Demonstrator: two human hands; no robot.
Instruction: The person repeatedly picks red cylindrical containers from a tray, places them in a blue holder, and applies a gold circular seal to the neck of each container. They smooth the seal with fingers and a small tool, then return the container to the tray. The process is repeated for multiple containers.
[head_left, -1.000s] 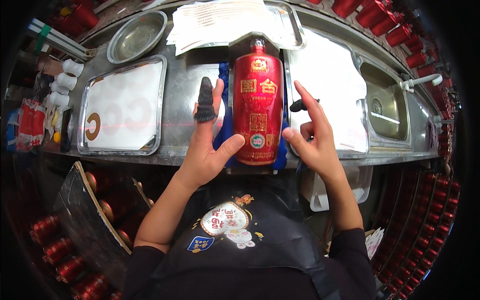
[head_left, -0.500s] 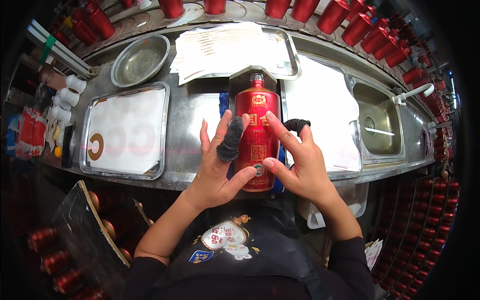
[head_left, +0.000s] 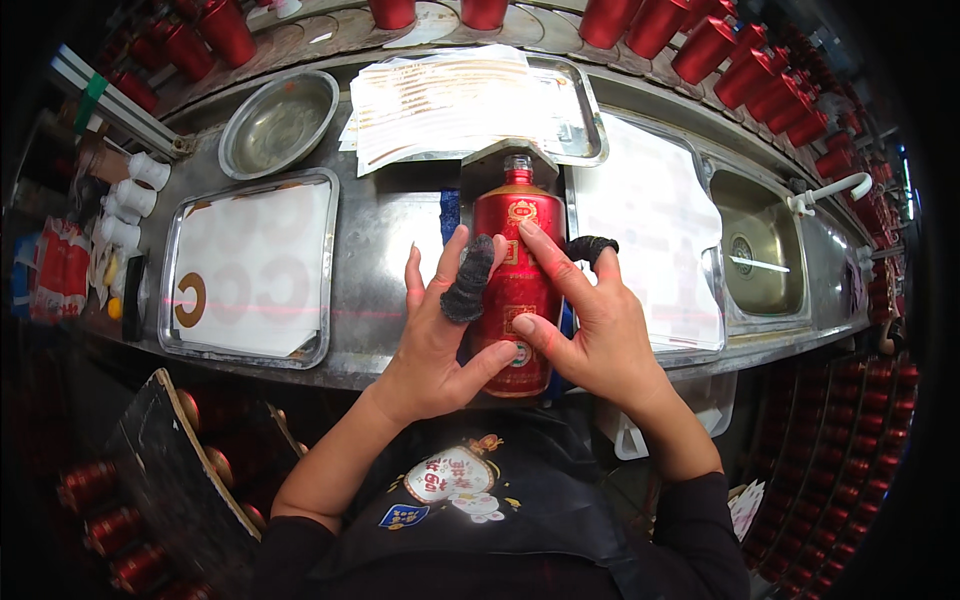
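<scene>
A red glossy bottle with gold lettering and a clear threaded neck lies face up on a dark metal holder, its neck pointing away from me. My left hand spreads along its left side, the thumb on the lower front and a black cloth finger cover on one finger. From the right, my right hand rests index fingertip and thumb on the label, the index just below the upper emblem. A second black cover sits on another right finger. Both hands have their fingers apart.
A steel tray with a white sheet and a brown C-shaped label stands left, below a metal bowl. Label sheets lie behind the bottle. White sheets and a sink are right. Red bottles line the conveyor behind.
The bottle has slid slightly toward me. My right index finger and thumb have moved left, farther across its front. My left hand has shifted a little right. Bottles on the conveyor have moved right.
</scene>
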